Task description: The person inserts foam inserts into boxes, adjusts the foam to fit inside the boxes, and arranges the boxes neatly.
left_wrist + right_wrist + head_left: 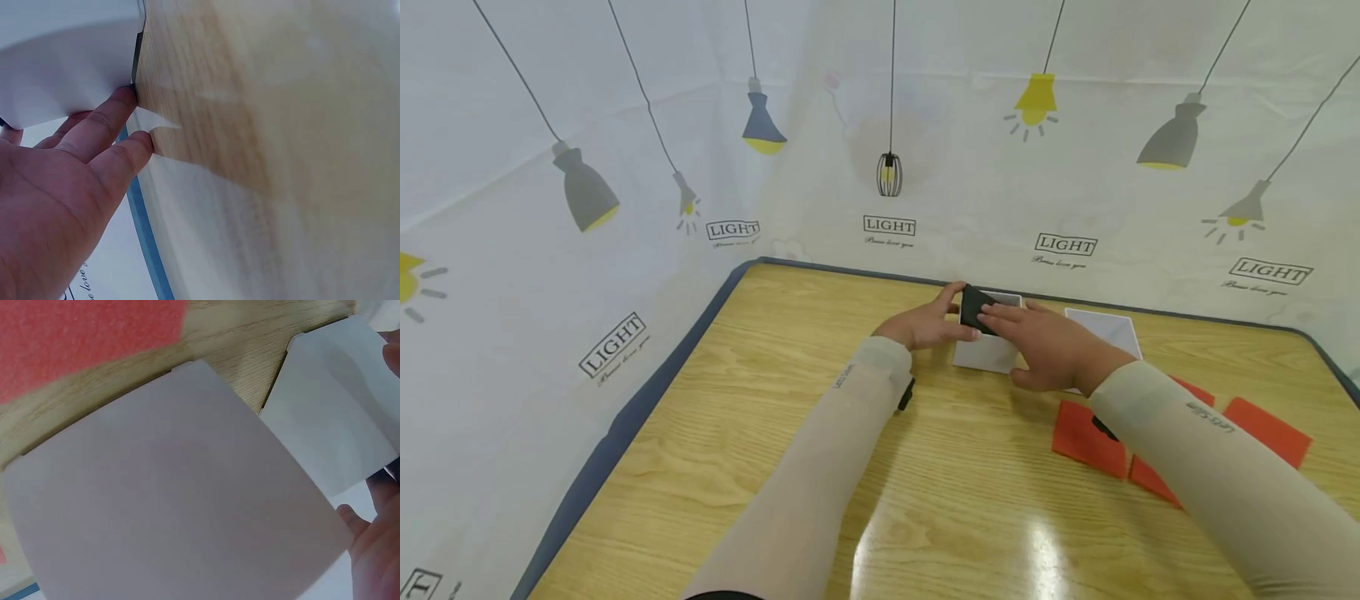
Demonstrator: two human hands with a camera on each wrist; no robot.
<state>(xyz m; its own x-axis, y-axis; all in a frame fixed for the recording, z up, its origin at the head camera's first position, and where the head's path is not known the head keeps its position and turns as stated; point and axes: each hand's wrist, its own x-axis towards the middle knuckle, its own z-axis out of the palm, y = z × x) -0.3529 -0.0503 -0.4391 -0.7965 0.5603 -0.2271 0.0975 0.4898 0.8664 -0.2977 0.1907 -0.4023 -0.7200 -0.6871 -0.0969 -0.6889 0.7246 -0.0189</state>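
Apparently, the white box (985, 354) is gripped at its left side by the left hand (927, 325) for steadiness, so the black pad (973, 312), tilted at the box's mouth, can be pressed by the right hand (1051, 343), its grip uncurled.

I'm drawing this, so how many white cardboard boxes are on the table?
2. One white, square-sided cardboard box is by the left hand; the other box is right of it, partly hidden behind the right hand. More could be hidden there.
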